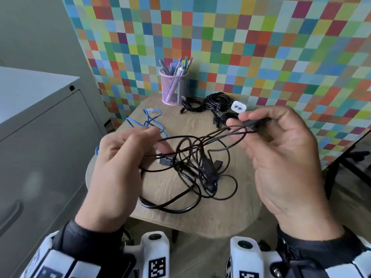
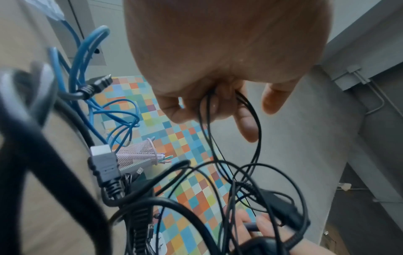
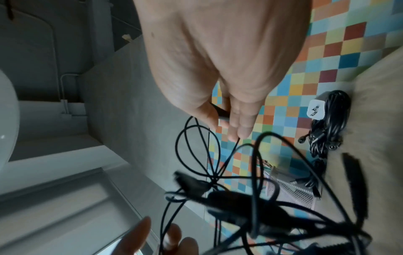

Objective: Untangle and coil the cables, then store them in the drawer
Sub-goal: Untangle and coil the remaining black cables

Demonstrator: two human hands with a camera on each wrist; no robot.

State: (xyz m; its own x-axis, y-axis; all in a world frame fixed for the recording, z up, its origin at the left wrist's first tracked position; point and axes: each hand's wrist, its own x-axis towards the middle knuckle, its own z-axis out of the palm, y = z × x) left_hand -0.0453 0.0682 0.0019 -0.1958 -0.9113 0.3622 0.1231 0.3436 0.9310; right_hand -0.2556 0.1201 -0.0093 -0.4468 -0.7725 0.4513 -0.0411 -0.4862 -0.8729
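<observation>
A tangle of black cables (image 1: 200, 169) lies mid-table on the wooden table (image 1: 230, 217), with an HDMI plug (image 1: 166, 161) sticking out on its left. My left hand (image 1: 140, 137) hovers over the tangle's left side, its curled fingers holding thin black strands (image 2: 207, 110). Up and to the right, my right hand (image 1: 249, 119) pinches a slim black connector (image 1: 256, 123) between thumb and fingers, and thin strands stretch from it down into the tangle. The same connector (image 3: 221, 113) shows in the right wrist view. A loose blue cable (image 1: 148, 121) lies behind my left hand.
At the table's back stand a pink mesh pen cup (image 1: 173, 87), two coiled black cables (image 1: 192, 105) (image 1: 217, 100) and a white charger (image 1: 239, 106). A grey metal cabinet (image 1: 40, 137) with a front handle (image 1: 12, 215) is on the left. A black chair frame (image 1: 345, 163) is at right.
</observation>
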